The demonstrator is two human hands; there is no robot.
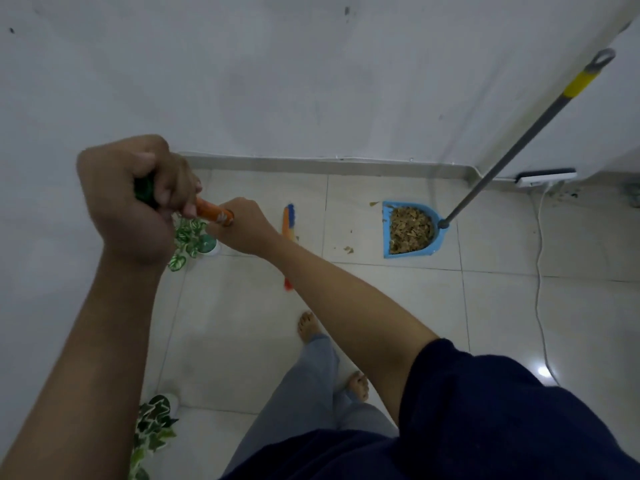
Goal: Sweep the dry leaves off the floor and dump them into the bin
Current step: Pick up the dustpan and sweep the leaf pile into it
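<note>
Below, both hands hold one broom handle over the pale tiled floor (242, 323). The left hand (138, 199), nearest the camera, has its fingers curled tight round the green top end of the orange-and-green plastic broom handle (213, 210), and the right hand (242, 225), lower down the shaft, is wrapped round the orange part, its fingers hidden beneath the palm. That handle's long axis runs from the left hand down and rightward toward the floor, pointing at the orange and blue broom head (289, 230), which lies close to the wall base; whether its bristles touch the tile is hard to judge, as the right wrist covers part of it.

Well to the right of the broom head, a light blue plastic dustpan (388, 233) sits flat on the floor, filled with a heap of dry brown leaves (410, 230). Its open mouth faces the camera, and its long grey metal pole with a yellow band (512, 147) slants up and right to lean against the white wall (311, 81). A few stray leaf scraps (348, 250) lie on the tile just left of the pan.

A small green-and-white leafy plant in a white pot (194, 240) stands beneath the hands, and a second variegated plant (152, 427) stands near the bottom left. A white power strip (545, 177) with a trailing cord lies at the wall on the right.
</note>
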